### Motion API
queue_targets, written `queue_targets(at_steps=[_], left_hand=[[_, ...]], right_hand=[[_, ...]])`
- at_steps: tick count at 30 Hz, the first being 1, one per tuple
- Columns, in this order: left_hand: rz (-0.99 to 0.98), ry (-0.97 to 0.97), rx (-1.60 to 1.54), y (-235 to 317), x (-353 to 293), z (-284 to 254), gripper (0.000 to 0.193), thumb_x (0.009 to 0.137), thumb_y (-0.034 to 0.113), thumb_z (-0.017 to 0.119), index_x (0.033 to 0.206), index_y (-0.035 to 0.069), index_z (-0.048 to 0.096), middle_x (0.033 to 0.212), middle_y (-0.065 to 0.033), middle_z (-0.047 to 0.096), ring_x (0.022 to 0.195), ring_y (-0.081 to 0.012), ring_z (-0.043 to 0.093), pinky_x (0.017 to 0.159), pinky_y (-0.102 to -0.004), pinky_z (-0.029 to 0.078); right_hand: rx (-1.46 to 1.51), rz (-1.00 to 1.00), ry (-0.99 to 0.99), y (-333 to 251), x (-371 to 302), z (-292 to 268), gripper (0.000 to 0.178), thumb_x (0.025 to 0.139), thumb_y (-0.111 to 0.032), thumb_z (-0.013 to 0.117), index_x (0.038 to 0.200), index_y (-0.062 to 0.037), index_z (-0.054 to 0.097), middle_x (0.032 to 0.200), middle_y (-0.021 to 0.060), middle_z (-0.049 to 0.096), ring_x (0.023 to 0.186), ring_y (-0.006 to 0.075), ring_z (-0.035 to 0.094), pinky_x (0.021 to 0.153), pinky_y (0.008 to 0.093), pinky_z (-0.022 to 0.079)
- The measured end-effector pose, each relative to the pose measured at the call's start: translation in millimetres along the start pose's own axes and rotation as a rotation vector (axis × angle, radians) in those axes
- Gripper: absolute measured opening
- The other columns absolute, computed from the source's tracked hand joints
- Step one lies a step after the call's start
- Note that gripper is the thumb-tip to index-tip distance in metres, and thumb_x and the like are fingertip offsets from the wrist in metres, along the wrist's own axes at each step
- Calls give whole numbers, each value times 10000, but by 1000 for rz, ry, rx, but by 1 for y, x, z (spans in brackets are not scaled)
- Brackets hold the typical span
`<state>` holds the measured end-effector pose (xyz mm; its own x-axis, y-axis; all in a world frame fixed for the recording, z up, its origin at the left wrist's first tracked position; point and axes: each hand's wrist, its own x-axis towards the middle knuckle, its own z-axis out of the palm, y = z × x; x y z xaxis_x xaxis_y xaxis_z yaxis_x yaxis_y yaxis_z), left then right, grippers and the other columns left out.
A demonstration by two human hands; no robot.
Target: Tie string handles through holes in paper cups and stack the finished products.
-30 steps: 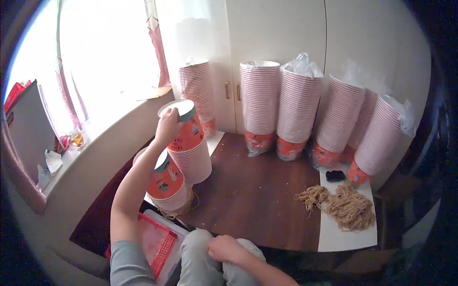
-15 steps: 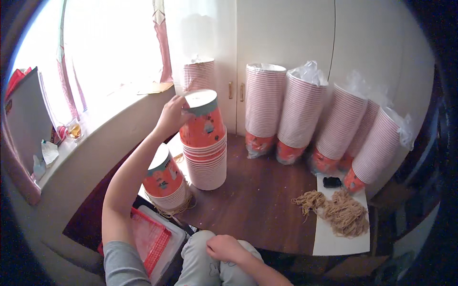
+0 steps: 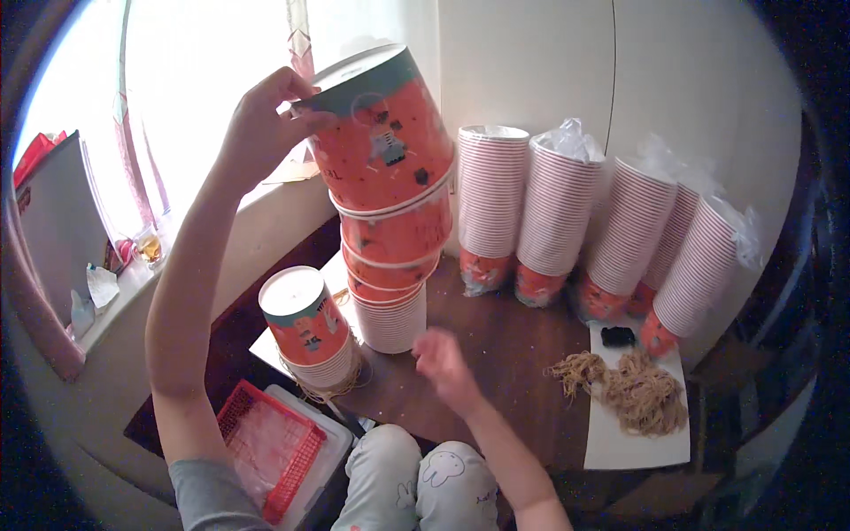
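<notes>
My left hand (image 3: pixel 274 115) is closed on the base rim of an upside-down paper bucket (image 3: pixel 390 133), orange with a green band and a printed figure. It is pulled up and tilted at the top of a tall nested bucket stack (image 3: pixel 390 323). Below it, a few more orange buckets (image 3: pixel 394 232) are drawn partly out of the stack and lean with it. My right hand (image 3: pixel 447 367), slightly blurred, is just right of the stack's foot, holding nothing, its fingers loosely bent and apart. A shorter upside-down bucket stack (image 3: pixel 305 332) stands to the left, with twine (image 3: pixel 332 389) around its foot.
Several tall bucket stacks in clear plastic (image 3: pixel 491 195) line the back of the brown table (image 3: pixel 505 380). At right, a tan twine bundle (image 3: pixel 642 394) and a small black object (image 3: pixel 618 336) lie on a white board (image 3: pixel 620 451). A red basket (image 3: pixel 297 469) is at lower left, beside the windowsill wall.
My left hand has raised the top bucket, drawing the ones under it partly out and tilting them. My right hand has left my lap and moved up to the stack's foot.
</notes>
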<state>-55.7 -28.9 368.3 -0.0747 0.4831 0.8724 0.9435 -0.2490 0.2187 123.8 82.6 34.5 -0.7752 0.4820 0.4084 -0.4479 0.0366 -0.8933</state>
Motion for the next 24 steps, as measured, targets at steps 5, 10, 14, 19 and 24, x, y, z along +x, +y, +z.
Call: queue_targets(at_steps=[5,10,14,19,24], left_hand=[[-23,-99,-16,16,-12,22,268,667,129,711,822,18,523,787,-43,574,741,-114,542,657,-264,430],[4,-135,-98,5,-27,57,298,611,137,716,802,9,526,764,-116,564,745,-215,552,659,-321,433],[22,-238,-81,23,-33,74,306,622,144,708,815,9,514,795,-120,550,779,-244,543,672,-329,428],[90,-352,-48,53,-39,106,314,626,131,712,857,26,527,903,-110,564,854,-243,554,729,-338,440],[97,-385,-169,46,-57,145,266,626,122,683,782,4,503,812,-148,543,770,-304,563,668,-373,452]], right_hand=[[512,-15,212,-44,66,-12,508,825,-479,443,1203,-153,346,1164,53,439,1103,228,417,890,490,338],[932,197,188,-5,83,-35,584,786,-594,360,1206,-190,392,1208,19,421,1074,225,415,830,472,370],[1049,188,176,3,61,-34,606,766,-583,356,1198,-161,403,1203,54,440,1058,242,440,836,490,365],[1215,78,48,9,28,-47,586,762,-518,374,1197,-127,404,1227,87,433,1080,288,450,909,511,299],[1207,166,274,17,-8,-85,605,755,-537,365,1193,-123,405,1258,77,393,1112,295,400,912,512,291]])
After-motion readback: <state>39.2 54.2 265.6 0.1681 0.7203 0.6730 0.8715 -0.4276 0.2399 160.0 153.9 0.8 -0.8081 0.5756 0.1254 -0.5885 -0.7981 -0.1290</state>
